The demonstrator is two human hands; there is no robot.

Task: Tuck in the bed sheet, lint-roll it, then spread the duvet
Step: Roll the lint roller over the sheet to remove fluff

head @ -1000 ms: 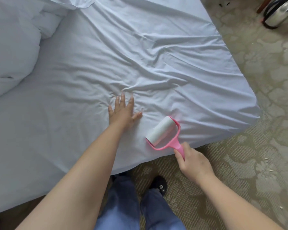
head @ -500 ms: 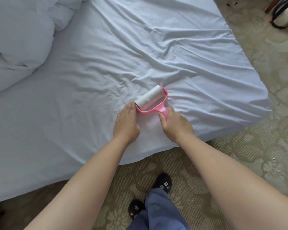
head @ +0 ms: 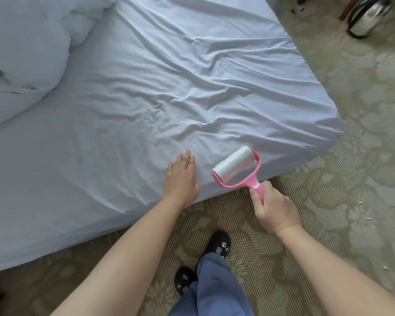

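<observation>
Patterned carpet room: pale blue bed sheet tucked, still wrinkly; right hand gripping pink lint roller, left hand flat; white duvet bunched at 10 o'clock, unspread.

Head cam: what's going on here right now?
A person is lint-rolling a bed. The right hand grips the pink handle of the lint roller, whose white roll sits on the light blue bed sheet near the bed's near edge. The left hand lies flat on the sheet beside it, fingers straight. The sheet is wrinkled across the middle. The duvet is bunched at the upper left, not yet spread.
</observation>
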